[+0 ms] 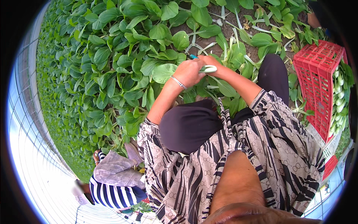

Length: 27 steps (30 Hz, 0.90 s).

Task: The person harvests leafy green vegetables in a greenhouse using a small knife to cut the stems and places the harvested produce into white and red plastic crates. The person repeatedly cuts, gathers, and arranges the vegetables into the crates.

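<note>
My left hand (190, 70), with a bracelet at its wrist, is closed around a leafy green plant (165, 73). Its leaves fan out to the left, and its pale stem base points right. Just beside it, touching or nearly so, my right hand (210, 63) is curled. A small teal object (193, 56), perhaps the handle of a tool, shows at the fingers of the right hand; most of it is hidden. Loose leaves and pale stalks (236, 53) lie on the soil beyond and right of my hands.
Dense leafy greens (112, 61) grow at the left. A red plastic crate (316, 81) packed with greens (339, 98) stands at the right, by printed paper (331, 148). A co-worker in a striped shirt (113, 194) crouches at lower left. Another person's hand (313, 20) shows at upper right.
</note>
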Motion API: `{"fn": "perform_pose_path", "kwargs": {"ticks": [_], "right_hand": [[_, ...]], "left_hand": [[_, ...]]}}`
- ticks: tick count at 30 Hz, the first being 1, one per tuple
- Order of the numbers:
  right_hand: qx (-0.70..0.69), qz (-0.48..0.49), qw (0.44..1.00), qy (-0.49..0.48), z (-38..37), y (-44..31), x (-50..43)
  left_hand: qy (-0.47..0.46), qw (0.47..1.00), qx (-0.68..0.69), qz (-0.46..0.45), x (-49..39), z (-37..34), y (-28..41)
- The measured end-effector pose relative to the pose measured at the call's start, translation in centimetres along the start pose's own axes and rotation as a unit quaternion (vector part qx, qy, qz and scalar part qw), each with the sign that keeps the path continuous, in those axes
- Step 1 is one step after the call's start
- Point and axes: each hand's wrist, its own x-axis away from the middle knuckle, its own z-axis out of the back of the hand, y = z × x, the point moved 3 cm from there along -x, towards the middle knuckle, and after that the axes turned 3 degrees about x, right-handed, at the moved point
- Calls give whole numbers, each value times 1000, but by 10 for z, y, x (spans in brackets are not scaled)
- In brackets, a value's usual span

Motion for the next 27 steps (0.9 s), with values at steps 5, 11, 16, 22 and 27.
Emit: {"fn": "perform_pose_path", "kwargs": {"ticks": [5, 11, 16, 22, 27], "right_hand": [[-6, -126, 988, -91, -41, 16, -24], [3, -106, 993, -56, -63, 26, -34], [-14, -133, 983, -122, -79, 37, -46], [-113, -162, 949, -246, -69, 38, -45], [-126, -176, 939, -268, -41, 33, -6]], "left_hand": [[-1, 934, -289, 208, 39, -9, -76], [58, 917, -339, 201, 80, -23, -92], [72, 909, -363, 192, 83, -29, -97], [95, 911, -371, 152, 93, -36, -99], [99, 913, -357, 171, 114, -37, -85]]}}
